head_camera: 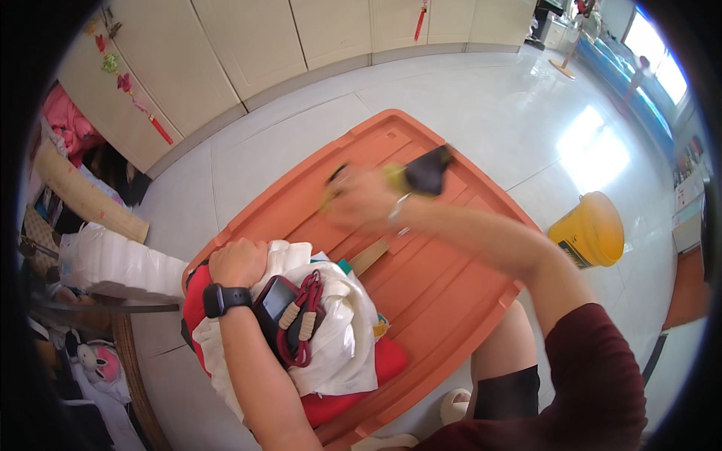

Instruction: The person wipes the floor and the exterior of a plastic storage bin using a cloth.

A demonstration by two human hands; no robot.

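My right hand (361,197), blurred, is closed around a yellow and black cloth (426,172) above the orange plastic lid (428,237). One end of the cloth trails to the right past the wrist. My left hand (238,262), with a black watch, rests on the left side of a pile of white fabric (344,361); its fingers are curled, and whether they grip the fabric is unclear. On the pile lie a phone (276,299) and a dark red cord with beige grips (307,324). Red fabric (389,361) lies under the white.
A yellow bucket (586,231) stands on the tiled floor to the right. Left of the lid are a white plastic-wrapped pack (124,262) and a tan roll (90,191). Beige cabinets (254,39) line the far side. A flat wooden piece (369,256) lies on the lid.
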